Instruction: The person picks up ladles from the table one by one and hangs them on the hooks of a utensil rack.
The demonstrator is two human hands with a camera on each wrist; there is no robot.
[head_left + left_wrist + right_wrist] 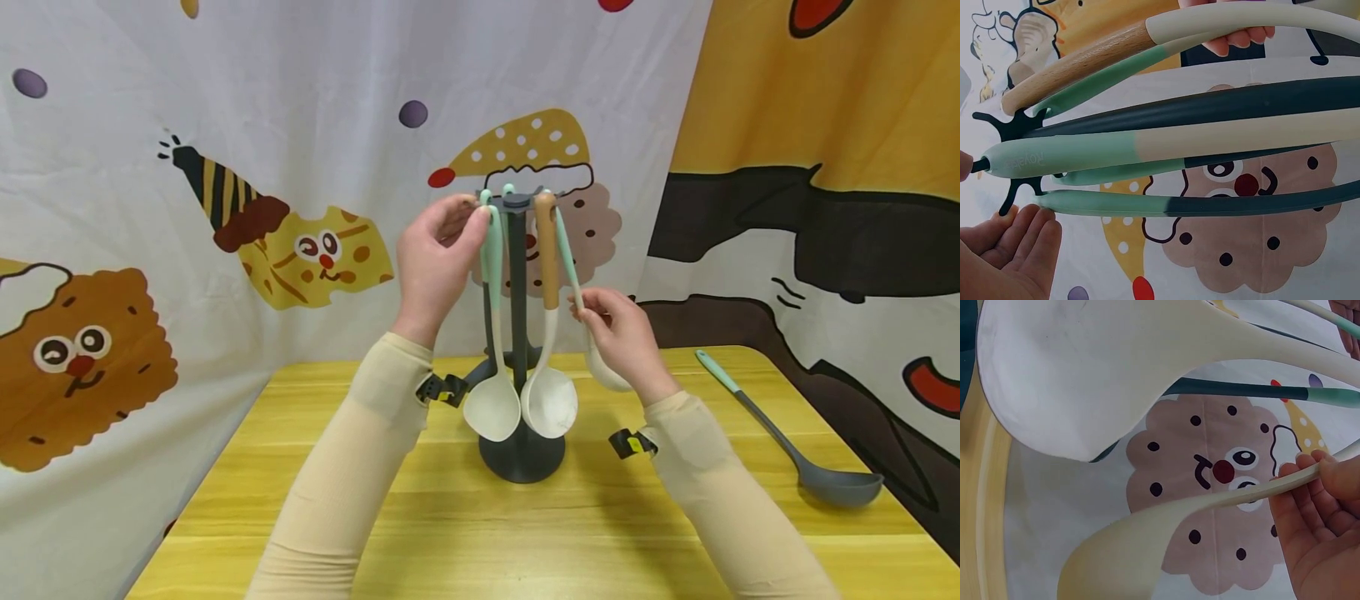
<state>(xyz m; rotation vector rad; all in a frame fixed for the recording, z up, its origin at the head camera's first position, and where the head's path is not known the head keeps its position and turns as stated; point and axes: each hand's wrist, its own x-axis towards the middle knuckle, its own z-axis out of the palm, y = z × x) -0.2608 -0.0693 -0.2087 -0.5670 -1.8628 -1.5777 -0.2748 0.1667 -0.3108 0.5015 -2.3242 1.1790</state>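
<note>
A dark utensil rack (518,283) with hooks round its top stands on the table. My left hand (435,254) grips hooks at the top, thumb on one and fingertips on another. Just there hangs a cream spoon (492,408) with a mint handle. On the far side, my right hand (622,337) pinches the cream shaft of a mint-handled ladle (1210,500). Its upper end is at the rack's top, and my hand hides part of its bowl in the head view. Beside it hangs a cream ladle with a wooden handle (547,250).
A grey ladle (836,483) with a mint handle lies on the right of the wooden table (450,533). Dark mint-handled utensils (1222,205) hang at the back of the rack. A printed cloth (315,100) hangs behind the table.
</note>
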